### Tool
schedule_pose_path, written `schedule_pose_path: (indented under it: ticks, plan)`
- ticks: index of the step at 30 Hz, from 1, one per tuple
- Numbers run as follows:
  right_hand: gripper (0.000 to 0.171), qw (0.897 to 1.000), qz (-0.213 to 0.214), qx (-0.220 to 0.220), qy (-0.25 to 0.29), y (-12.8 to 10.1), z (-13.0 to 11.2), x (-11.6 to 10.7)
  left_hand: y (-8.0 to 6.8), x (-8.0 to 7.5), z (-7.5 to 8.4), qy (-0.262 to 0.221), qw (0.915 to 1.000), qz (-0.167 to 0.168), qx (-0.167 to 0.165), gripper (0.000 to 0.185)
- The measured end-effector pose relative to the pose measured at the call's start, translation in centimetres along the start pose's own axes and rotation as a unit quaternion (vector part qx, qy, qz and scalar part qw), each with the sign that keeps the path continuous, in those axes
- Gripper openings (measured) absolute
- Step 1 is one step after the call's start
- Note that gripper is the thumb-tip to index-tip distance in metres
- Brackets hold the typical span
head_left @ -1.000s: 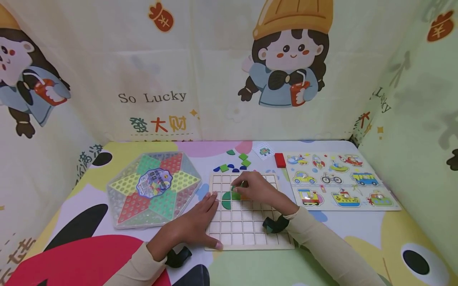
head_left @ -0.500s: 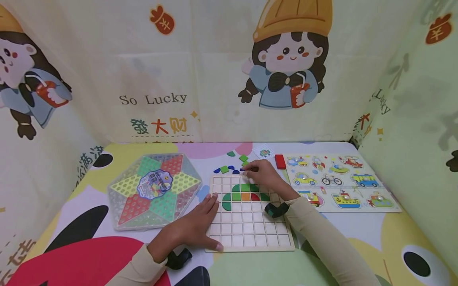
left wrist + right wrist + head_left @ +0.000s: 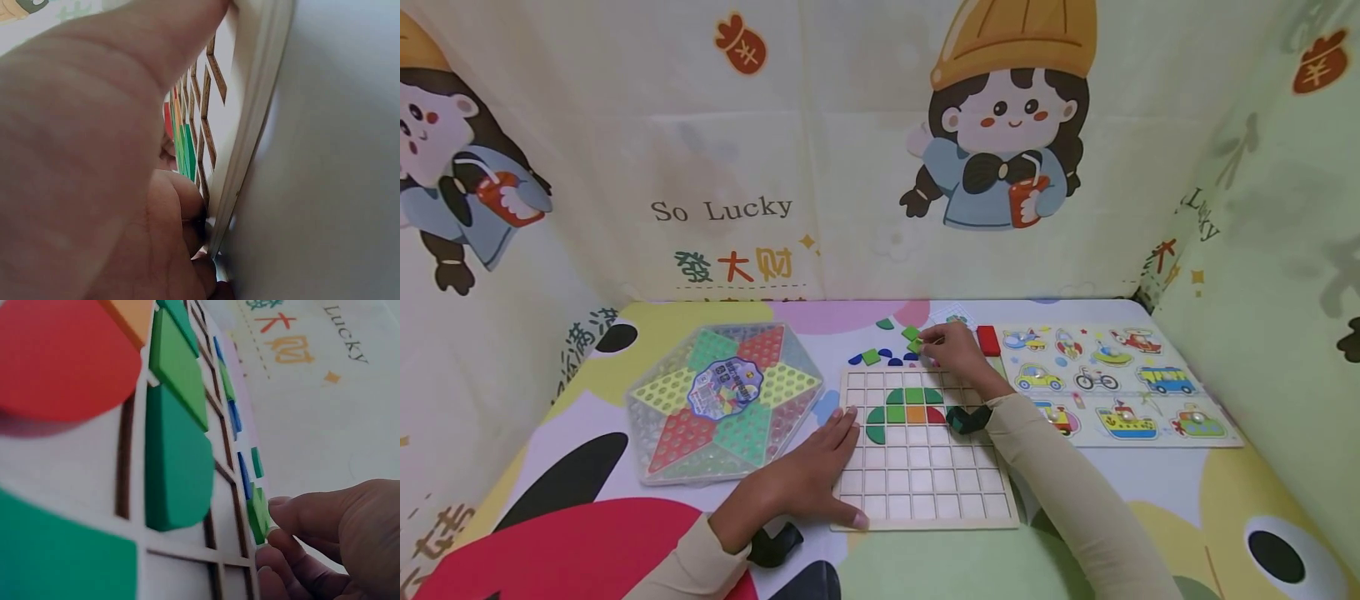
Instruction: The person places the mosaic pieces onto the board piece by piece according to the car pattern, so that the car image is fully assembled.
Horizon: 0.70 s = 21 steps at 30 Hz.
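On the far left sat a hexagonal, clear-plastic game board with red, green and yellow star points (image 3: 725,412), out of play on the printed counter (image 3: 925,567). Beside it came the left grip (image 3: 805,477), fingers spread and holding nothing, thumb on the near edge of the pale wooden grid board (image 3: 919,481), apparently steadying it.

And there was the pattern on that board! Dark green rounded pieces (image 3: 876,434), light green squares (image 3: 913,396), an orange square (image 3: 915,414) and a red rounded piece (image 3: 936,414) filled adjoining cells in its far half.

Just past the far edge lay the supply: blue half-round pieces (image 3: 885,352) and, right at the fingertips, a loose light green wooden square (image 3: 914,345). The right grip (image 3: 955,346) was on it, thumb and finger bent at the edge; whether the pinch had closed, nobody could tell. Behind that grip a small white pattern card (image 3: 957,317) was partly covered.

Further right, a red block (image 3: 988,340) and a white vehicle puzzle board (image 3: 1126,392) sat idle.

The step looked like fetching the next piece. The next move called for a firm pinch, a clean lift and a square drop into a vacant cell, neighbours undisturbed.
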State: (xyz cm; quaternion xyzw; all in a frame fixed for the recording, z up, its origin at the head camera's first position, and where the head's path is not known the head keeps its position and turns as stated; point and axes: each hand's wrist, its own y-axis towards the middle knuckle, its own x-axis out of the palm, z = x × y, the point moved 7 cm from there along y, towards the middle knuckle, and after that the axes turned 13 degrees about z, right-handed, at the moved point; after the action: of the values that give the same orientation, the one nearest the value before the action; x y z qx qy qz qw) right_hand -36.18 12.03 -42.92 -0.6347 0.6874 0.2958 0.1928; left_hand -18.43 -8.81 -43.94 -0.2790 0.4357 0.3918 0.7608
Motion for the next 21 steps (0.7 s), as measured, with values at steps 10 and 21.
schedule_pose_path:
  ticks: [10, 21]
  plan:
    - [0.029, 0.999, -0.018, 0.003, -0.048, 0.58, -0.18, 0.39, 0.09, -0.05, 0.12, 0.003, 1.0000, 0.003, 0.001, 0.120]
    - [0.030, 0.997, -0.038, 0.019, -0.071, 0.88, -0.44, 0.69, -0.07, -0.07, 0.04, -0.001, 1.0000, 0.002, -0.004, 0.119]
